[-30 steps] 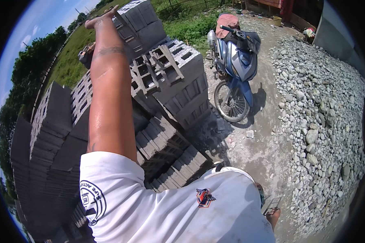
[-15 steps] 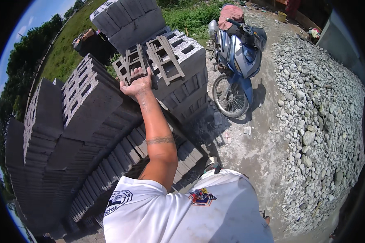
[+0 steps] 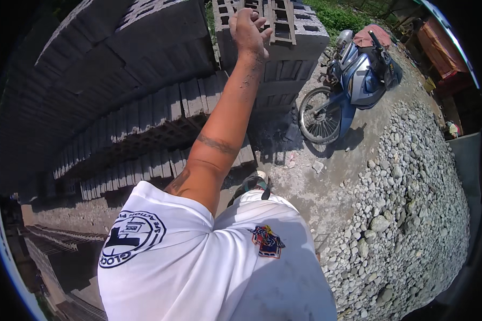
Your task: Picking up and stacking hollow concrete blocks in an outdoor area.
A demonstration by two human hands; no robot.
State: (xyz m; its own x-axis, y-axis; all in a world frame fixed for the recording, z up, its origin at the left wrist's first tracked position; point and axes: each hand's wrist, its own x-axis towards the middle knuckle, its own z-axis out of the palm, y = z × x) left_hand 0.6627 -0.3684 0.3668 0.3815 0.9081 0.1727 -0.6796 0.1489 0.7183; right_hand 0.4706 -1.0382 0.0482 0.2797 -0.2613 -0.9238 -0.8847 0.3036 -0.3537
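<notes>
My left hand (image 3: 249, 33) reaches far forward at the end of an outstretched arm, above a stack of hollow concrete blocks (image 3: 305, 40). Its fingers are half curled and apart, and I see nothing held in them. Just beyond the fingertips lies a grey ladder-shaped frame (image 3: 257, 5), partly covered by the hand and cut by the picture's top edge. A second ladder-shaped frame (image 3: 281, 21) with rectangular openings lies to its right on the same stack. My right hand does not show.
Long rows of grey concrete blocks (image 3: 166, 48) rise on the left, with more rows (image 3: 144, 115) lower down. A blue motorcycle (image 3: 359, 80) stands ahead to the right, a pink cloth on its seat. A large gravel heap (image 3: 396, 214) spreads along the right.
The view has turned downward and left, so the blocks and motorcycle sit higher and further right. My left hand, earlier palm up at the left frame, has turned over and its fingers have loosened.
</notes>
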